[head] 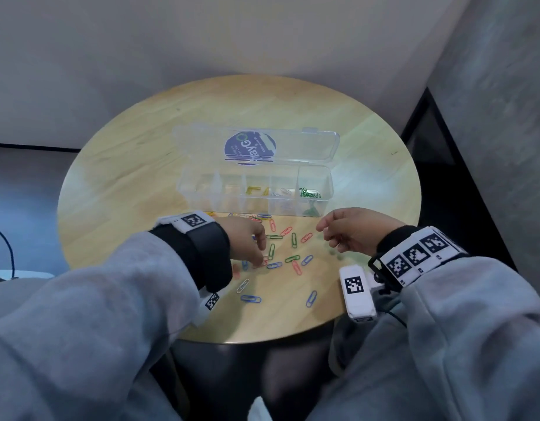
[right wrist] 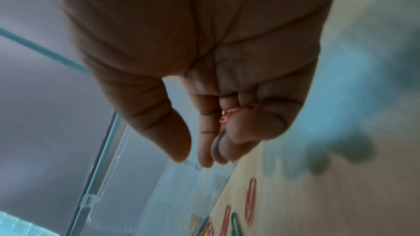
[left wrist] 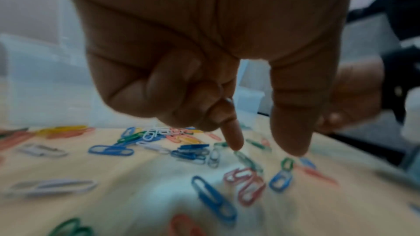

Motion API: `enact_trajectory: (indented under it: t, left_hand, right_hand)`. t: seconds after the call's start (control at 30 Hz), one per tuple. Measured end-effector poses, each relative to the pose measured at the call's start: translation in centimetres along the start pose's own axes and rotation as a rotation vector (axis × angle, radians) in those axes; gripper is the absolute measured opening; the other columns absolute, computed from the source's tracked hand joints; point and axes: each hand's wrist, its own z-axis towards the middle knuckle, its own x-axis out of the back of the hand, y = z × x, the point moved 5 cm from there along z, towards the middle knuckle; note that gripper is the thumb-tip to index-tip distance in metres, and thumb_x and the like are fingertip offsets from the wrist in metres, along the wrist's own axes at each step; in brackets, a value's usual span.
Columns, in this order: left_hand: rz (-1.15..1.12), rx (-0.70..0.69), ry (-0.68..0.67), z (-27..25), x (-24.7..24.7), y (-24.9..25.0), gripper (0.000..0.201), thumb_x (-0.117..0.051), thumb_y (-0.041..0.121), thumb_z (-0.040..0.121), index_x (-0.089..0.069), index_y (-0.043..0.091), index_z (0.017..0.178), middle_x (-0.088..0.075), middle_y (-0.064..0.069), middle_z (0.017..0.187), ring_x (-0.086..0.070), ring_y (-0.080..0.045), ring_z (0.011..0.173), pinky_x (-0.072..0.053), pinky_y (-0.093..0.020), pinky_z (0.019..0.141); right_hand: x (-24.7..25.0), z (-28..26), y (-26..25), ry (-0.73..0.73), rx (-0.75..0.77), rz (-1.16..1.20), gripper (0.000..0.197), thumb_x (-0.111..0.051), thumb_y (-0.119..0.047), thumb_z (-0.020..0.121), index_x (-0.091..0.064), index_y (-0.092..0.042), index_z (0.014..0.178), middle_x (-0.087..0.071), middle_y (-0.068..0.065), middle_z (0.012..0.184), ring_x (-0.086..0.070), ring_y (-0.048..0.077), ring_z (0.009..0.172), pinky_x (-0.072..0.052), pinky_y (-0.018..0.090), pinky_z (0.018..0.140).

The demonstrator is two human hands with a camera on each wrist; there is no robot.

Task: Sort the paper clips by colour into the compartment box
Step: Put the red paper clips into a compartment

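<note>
A clear compartment box (head: 232, 205) stands open at the middle of the round table, its lid (head: 305, 141) tipped back. Green clips (head: 309, 193) lie in its rightmost cell, white clips (head: 281, 192) and yellow clips (head: 256, 189) in the cells to the left. Loose clips (head: 288, 249) of mixed colours are scattered in front of it. My left hand (head: 262, 253) (left wrist: 265, 149) points thumb and forefinger down, apart, just above a green clip (left wrist: 247, 161), holding nothing. My right hand (head: 322, 230) (right wrist: 193, 161) hovers right of the pile, its curled fingers holding a red clip (right wrist: 228, 114) against the palm.
The wooden table (head: 141, 165) is small, and its front edge runs close below my wrists. More blue clips (head: 250, 298) and a white one (head: 243, 285) lie toward that edge. A grey wall stands behind the table, and a dark floor lies to the right.
</note>
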Motion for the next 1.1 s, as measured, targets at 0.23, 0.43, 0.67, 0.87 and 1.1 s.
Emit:
enact_trajectory:
  t: [0.23,0.43,0.67,0.87,1.1]
  left_hand:
    - [0.268,-0.040,0.016,0.3,-0.6,2.1,0.021,-0.067,0.023,0.081,-0.056,0.022,0.099,-0.049,0.009,0.076,-0.046,-0.010,0.062,-0.029,-0.018,0.047]
    - [0.288,-0.025,0.010,0.7,-1.0,2.2,0.025,-0.062,0.024,0.087,-0.064,0.011,0.108,-0.057,0.001,0.090,-0.047,-0.010,0.054,-0.031,-0.017,0.047]
    - [0.310,0.000,-0.014,1.1,-1.6,1.8,0.026,-0.060,0.022,0.084,-0.068,0.004,0.101,-0.056,-0.004,0.078,-0.053,-0.021,0.065,-0.041,-0.025,0.058]
    - [0.419,-0.025,0.024,1.4,-1.6,1.9,0.009,-0.056,0.020,0.082,-0.058,0.012,0.080,-0.046,0.001,0.060,-0.049,-0.020,0.063,-0.038,-0.024,0.052]
    - [0.187,0.027,0.020,1.4,-1.4,0.2,0.007,-0.054,0.019,0.077,-0.061,0.017,0.074,-0.058,-0.003,0.071,-0.052,-0.021,0.065,-0.037,-0.023,0.054]
  right_hand:
    - [0.2,0.0,-1.0,0.129,0.125,-0.729,0.010,-0.065,-0.020,0.084,-0.064,-0.022,0.094,-0.046,-0.007,0.068,-0.043,0.007,0.058,-0.032,0.021,0.055]
    - [-1.0,1.6,-1.4,0.132,0.124,-0.852,0.015,-0.064,-0.022,0.083,-0.063,-0.028,0.096,-0.043,-0.012,0.072,-0.048,0.009,0.066,-0.036,0.024,0.057]
    - [-2.7,2.6,-1.7,0.123,0.121,-1.012,0.010,-0.058,-0.014,0.085,-0.054,-0.023,0.086,-0.050,-0.010,0.075,-0.049,0.012,0.067,-0.032,0.020,0.050]
    - [-2.6,3.2,-1.5,0.109,0.073,-1.043,0.006,-0.059,-0.013,0.083,-0.064,-0.012,0.087,-0.068,0.007,0.096,-0.062,0.023,0.087,-0.045,0.026,0.065]
    - [-2.2,2.4,-1.0,-0.007,0.030,-0.845,0.016,-0.060,-0.007,0.077,-0.054,-0.014,0.063,-0.060,0.003,0.064,-0.051,0.018,0.056,-0.044,0.025,0.059]
